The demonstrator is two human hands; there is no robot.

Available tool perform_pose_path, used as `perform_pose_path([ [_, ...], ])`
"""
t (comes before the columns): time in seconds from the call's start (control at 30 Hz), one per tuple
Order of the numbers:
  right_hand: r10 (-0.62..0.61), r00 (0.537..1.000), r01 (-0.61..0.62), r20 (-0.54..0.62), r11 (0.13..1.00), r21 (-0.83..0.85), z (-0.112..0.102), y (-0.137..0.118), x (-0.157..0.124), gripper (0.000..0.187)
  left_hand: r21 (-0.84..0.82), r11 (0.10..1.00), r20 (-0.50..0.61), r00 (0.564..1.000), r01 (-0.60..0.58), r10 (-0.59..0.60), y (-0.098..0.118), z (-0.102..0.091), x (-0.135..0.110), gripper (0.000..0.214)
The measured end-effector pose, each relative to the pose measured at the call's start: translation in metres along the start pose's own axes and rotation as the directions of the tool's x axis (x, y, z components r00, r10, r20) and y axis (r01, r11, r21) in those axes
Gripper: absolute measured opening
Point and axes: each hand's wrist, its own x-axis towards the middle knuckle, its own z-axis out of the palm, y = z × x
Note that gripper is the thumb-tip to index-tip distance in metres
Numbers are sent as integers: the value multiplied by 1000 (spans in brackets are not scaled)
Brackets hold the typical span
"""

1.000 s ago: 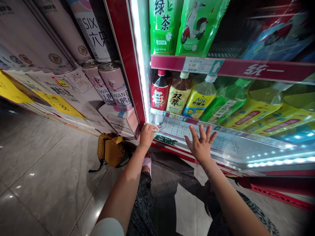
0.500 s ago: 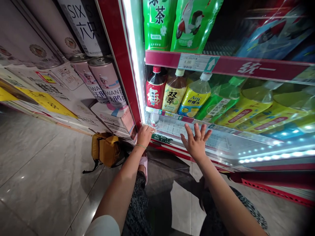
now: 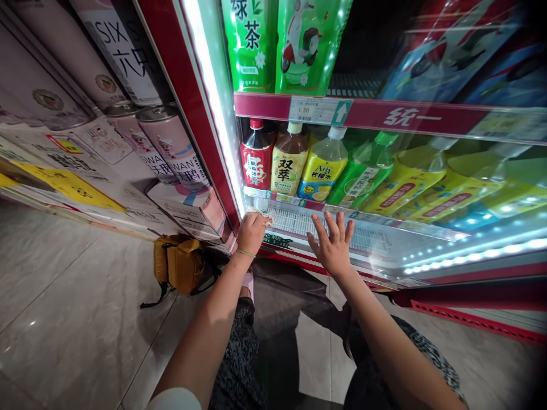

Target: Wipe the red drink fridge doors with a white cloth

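Observation:
My left hand (image 3: pixel 251 232) is closed round a small crumpled whitish cloth (image 3: pixel 261 215) and presses it against the lower left corner of the drinks fridge's glass door (image 3: pixel 384 239). My right hand (image 3: pixel 332 244) lies flat on the same glass a little to the right, fingers spread, holding nothing. Behind the glass stand a red-labelled dark bottle (image 3: pixel 257 155), a brown tea bottle (image 3: pixel 289 160) and a yellow lemon-drink bottle (image 3: pixel 321 166), above a white wire shelf (image 3: pixel 299 221).
The fridge's red frame (image 3: pixel 188 114) runs up the left. Stacked cartons and pink cans (image 3: pixel 175 148) stand left of it. A mustard-yellow backpack (image 3: pixel 179 263) sits on the grey tiled floor (image 3: pixel 64 296). My patterned trouser legs (image 3: pixel 243 353) are below.
The view has drifted right and slightly up. My left hand has slid a little up the glass with the cloth. My right hand stays flat on the door.

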Motion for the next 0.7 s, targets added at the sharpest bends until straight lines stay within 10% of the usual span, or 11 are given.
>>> perform_pose_path([
  [0.33, -24, 1000, 23, -20, 998, -64, -24, 19, 0, 77, 56, 998, 187, 982, 0, -10, -17, 39, -56, 27],
  [0.7, 35, 993, -44, -114, 996, -75, -37, 38, 9, 76, 0, 992, 11, 992, -124, 124, 24, 16, 0, 25],
])
